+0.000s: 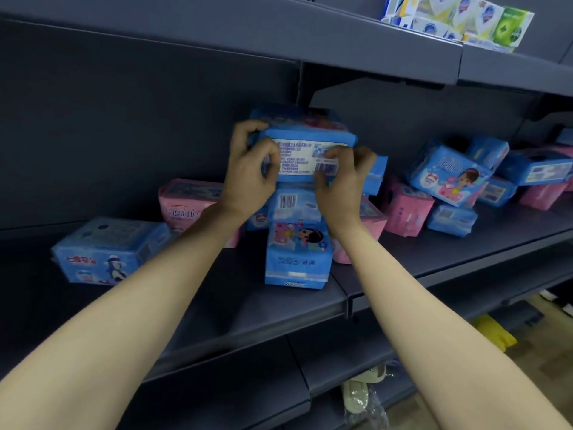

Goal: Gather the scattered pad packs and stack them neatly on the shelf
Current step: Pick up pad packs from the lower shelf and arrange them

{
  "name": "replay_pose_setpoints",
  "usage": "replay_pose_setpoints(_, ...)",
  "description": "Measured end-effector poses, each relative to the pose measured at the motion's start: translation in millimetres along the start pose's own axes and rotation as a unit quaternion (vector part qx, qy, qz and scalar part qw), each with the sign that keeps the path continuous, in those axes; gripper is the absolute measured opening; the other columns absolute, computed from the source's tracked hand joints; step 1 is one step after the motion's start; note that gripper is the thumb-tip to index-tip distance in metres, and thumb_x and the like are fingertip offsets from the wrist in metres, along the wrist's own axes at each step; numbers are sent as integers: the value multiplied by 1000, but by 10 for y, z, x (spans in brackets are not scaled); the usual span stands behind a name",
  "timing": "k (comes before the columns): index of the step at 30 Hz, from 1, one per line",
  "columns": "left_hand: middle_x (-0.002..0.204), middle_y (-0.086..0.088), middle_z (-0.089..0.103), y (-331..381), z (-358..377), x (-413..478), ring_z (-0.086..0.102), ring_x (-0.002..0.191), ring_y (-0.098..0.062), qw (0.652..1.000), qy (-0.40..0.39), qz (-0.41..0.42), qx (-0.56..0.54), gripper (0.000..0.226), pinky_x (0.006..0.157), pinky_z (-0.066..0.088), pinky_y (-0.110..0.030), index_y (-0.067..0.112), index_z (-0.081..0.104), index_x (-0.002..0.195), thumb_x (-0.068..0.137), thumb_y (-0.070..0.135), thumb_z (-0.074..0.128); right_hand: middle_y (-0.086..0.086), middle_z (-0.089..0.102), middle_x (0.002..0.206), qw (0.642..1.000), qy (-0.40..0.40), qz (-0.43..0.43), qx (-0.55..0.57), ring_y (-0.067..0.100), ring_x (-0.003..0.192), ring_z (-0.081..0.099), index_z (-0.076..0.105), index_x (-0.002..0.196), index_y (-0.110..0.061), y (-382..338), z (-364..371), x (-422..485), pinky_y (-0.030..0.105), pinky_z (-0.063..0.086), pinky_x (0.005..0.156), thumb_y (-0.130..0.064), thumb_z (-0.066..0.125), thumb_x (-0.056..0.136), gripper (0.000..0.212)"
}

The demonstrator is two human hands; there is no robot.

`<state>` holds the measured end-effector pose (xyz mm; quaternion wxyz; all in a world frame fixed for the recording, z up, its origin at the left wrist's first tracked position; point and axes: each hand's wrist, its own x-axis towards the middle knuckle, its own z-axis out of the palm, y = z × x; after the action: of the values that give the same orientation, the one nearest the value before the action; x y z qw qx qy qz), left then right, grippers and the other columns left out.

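So it sits square on the stack (pixel 296 262), left hand (pixel 251 172) and right hand (pixel 342 181) curl round the blue pack (pixel 310 136) ends

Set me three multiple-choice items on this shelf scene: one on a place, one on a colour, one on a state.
1. Where do the soap boxes stand?
A. on the upper shelf, at its right end
B. on the floor
C. on the lowest shelf

2. What colour is the wrapper of the labelled pack held up in the middle?
A. pink
B. green
C. blue

3. How do the left grip and the right grip stand?
A. both hang free
B. both curl round the labelled pack
C. only the left touches it

Key:
1 A, the soap boxes sit at the top right, on the upper shelf.
2 C, a blue wrapper frames the white label and barcode.
3 B, fingers of both pinch the pack at its two sides.
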<state>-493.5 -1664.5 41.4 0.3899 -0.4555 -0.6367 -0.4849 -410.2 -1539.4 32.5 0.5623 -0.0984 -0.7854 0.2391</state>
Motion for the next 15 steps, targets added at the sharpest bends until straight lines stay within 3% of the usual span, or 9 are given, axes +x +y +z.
replay_pose_setpoints(3, 105, -34, 46, -105, 76, -22, 41, 107, -21, 1000, -16, -13, 16, 22, 91, 29, -3, 2, 51, 68, 66, -20, 56, 33, 40, 110, 999, -45, 8, -30, 42, 103, 46, 56, 100, 11, 69, 89, -9, 39, 50, 80, 18, 55, 69, 32)
replay_pose_setpoints(5, 109, -35, 45, -134, 113, 6, 41, 110, -19, 999, -30, -23, 22, 20, 95, 26, 0, -2, 56, 71, 66, -21, 53, 33, 38, 115, 997, -69, 17, -34, 44, 108, 45, 55, 105, 11, 85, 116, 11, 50, 50, 82, 18, 52, 71, 35)
replay_pose_setpoints(8, 122, -33, 42, -150, 142, 67, 38, 120, -23, 996, -61, -44, 43, 25, 104, 19, -2, -6, 64, 87, 71, -18, 51, 29, 30, 130, 992, -111, 45, -41, 44, 119, 39, 52, 119, 7, 66, 117, 73, 50, 43, 95, 13, 50, 79, 41)
replay_pose_setpoints(11, 137, -30, 34, -148, 172, 81, 34, 130, -40, 989, -106, -74, 73, 32, 110, 23, -24, -6, 65, 102, 75, -16, 52, 25, 19, 145, 980, -170, 77, -73, 41, 135, 22, 43, 136, -4, 45, 107, 102, 44, 27, 111, 4, 47, 88, 49)
replay_pose_setpoints(15, 150, -26, 16, -100, 207, 52, 19, 138, -42, 980, -149, -90, 98, 39, 113, 21, -35, -2, 61, 118, 80, -9, 56, 21, 17, 150, 967, -207, 106, -99, 39, 139, 12, 37, 142, -11, 24, 82, 95, 41, 17, 113, -6, 43, 94, 49)
